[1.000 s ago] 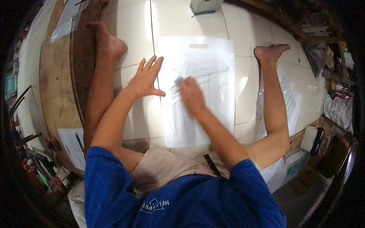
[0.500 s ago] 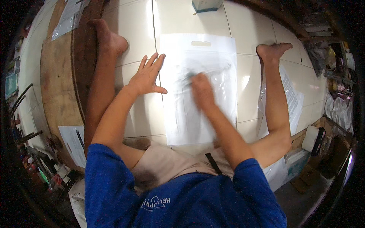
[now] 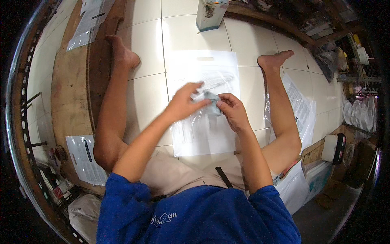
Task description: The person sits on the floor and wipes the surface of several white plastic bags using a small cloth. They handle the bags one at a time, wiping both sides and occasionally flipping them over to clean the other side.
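A white plastic bag (image 3: pixel 187 142) with a cut-out handle slot lies flat on the tiled floor between my legs, its middle creased and shiny. Just above it, a small crumpled grey-blue cloth (image 3: pixel 213 108) is pinched between the thumb and fingers of my right hand (image 3: pixel 235 110). My left hand (image 3: pixel 183 101) is over the bag's left side, fingers apart and a little blurred. Its thumb reaches to the cloth's upper edge; whether it presses on the cloth I cannot tell.
A wooden board (image 3: pixel 70 93) runs along the left, with a printed plastic bag (image 3: pixel 86 159) on its near end. More printed bags (image 3: pixel 306 112) lie beside my right leg. A pale container (image 3: pixel 210 18) stands beyond the white bag. Cluttered shelves (image 3: pixel 359 79) line the right.
My right hand, earlier blurred on the bag's surface, is now raised with the cloth. My left hand has come from the floor beside the bag to the cloth. The view has shifted.
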Available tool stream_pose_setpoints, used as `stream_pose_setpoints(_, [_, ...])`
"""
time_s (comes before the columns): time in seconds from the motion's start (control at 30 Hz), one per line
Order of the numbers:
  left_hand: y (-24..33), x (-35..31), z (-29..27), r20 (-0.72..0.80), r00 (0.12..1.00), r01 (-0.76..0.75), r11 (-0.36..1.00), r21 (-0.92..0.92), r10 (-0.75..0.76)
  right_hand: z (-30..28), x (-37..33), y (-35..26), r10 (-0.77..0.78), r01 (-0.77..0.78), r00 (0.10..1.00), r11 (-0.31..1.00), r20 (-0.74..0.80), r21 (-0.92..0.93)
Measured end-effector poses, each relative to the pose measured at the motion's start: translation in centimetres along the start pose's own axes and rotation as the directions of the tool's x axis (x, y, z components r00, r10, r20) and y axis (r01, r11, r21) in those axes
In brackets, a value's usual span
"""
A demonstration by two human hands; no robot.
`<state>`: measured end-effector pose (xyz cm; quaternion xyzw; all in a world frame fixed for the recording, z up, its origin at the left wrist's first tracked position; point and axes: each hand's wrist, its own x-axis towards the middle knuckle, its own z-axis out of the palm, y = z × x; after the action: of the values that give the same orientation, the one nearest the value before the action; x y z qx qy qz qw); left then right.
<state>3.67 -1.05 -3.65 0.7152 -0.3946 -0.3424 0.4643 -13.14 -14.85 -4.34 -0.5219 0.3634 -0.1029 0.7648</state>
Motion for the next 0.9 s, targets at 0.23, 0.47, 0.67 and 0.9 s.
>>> stream_pose_setpoints(0.23, [0.3,-3.8,3.7,-0.136,0.958,0.198,0.924,-0.327,-0.253,-0.3,-2.2,-1.1,-0.066,0.068,0.995,0.997,0.071,-0.020])
stream_pose_setpoints(0.47, [1.7,-6.2,3.4,-0.189,0.949,0.125,0.851,-0.510,-0.253,2.3,-4.7,-0.1,-0.044,0.157,0.956,0.911,0.289,-0.382])
stream_pose_setpoints(0.67, [-1.6,-7.8,3.3,0.053,0.941,0.289,0.707,-0.645,-0.335,3.3,-5.3,0.8,0.143,-0.150,0.930,0.989,0.339,-0.005])
stream_pose_setpoints(0.9, [-5.8,-6.5,3.2,-0.106,0.948,0.278,0.942,-0.188,-0.301,2.2,-3.1,3.0,0.212,-0.193,0.966,0.972,0.146,-0.131])
